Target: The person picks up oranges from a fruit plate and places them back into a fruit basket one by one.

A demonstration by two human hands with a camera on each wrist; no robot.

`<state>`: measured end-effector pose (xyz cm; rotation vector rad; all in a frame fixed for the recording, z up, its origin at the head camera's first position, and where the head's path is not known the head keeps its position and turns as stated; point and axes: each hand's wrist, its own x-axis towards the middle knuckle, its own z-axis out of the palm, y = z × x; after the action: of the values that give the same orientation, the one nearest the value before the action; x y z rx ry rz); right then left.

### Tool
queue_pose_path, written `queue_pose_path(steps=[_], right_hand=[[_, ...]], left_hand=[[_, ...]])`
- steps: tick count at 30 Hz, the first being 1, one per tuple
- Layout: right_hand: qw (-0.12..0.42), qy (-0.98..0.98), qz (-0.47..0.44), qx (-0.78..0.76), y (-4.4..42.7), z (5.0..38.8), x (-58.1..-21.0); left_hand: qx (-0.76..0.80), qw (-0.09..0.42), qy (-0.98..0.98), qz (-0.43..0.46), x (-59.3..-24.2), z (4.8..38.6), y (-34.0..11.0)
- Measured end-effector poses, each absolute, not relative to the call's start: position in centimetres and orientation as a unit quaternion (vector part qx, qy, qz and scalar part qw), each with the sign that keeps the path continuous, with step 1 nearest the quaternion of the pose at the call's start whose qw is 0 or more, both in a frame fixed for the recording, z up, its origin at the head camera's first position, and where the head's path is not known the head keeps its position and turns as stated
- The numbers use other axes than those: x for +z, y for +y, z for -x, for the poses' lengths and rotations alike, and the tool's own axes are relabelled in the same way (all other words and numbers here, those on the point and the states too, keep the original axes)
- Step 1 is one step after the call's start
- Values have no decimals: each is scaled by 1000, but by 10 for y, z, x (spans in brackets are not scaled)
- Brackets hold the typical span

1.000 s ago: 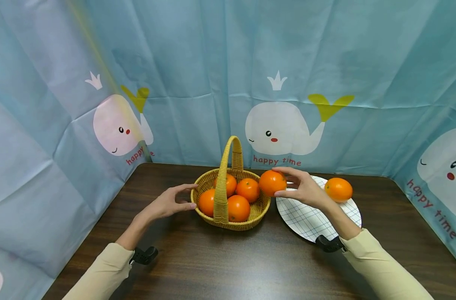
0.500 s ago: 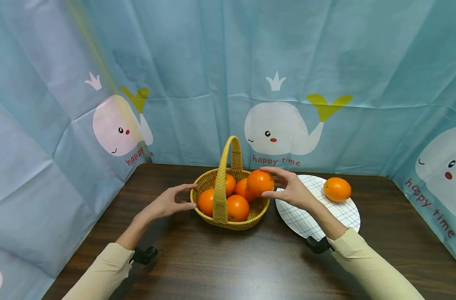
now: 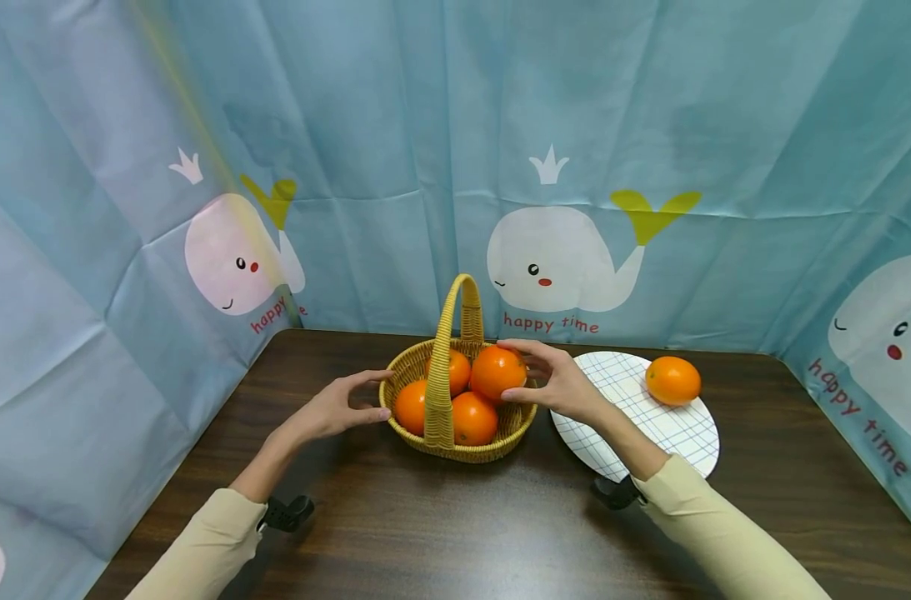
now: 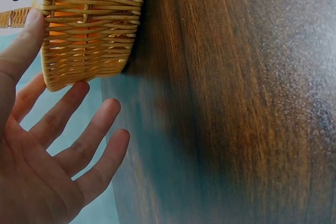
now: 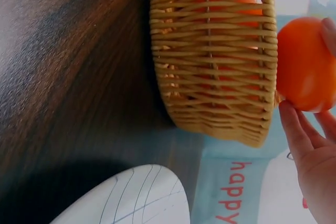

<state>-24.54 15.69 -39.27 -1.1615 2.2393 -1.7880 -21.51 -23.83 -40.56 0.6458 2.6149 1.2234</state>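
Note:
My right hand point(image 3: 563, 385) holds an orange point(image 3: 497, 372) between thumb and fingers, over the right part of a yellow wicker basket point(image 3: 479, 453). In the right wrist view this orange point(image 5: 304, 72) sits above the basket rim. Several more oranges lie in the basket; one is hidden beneath the held one in the head view. My left hand point(image 3: 333, 407) is at the basket's left end, its fingertips touching the rim. Spread, nearly straight fingers show on that hand point(image 4: 58, 150) in the left wrist view.
Right of the basket lies a white plate point(image 3: 613, 433) with a blue grid pattern, bearing one orange point(image 3: 673, 381). The basket's tall arched handle point(image 3: 442, 375) rises across its middle. A light blue whale-print curtain point(image 3: 395, 208) hangs behind the dark wooden table point(image 3: 440, 525).
My right hand has moved left and slightly down with its orange, from the basket's right edge to above the oranges inside. The left hand has stayed at the rim.

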Motion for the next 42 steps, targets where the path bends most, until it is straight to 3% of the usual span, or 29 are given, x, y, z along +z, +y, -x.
queue_pose_path(steps=[17,30,42], right_hand=[[27,720,385,-576,141,246,-396],[46,740,390,-546,156,246,-387],[-36,752,334,-568,226,249,-381]], left_hand=[[417,96,877,-219,-409,212,-240],[425,103,872,-220,-408,212,-239],[423,98,873,-221,-408,216,-240]])
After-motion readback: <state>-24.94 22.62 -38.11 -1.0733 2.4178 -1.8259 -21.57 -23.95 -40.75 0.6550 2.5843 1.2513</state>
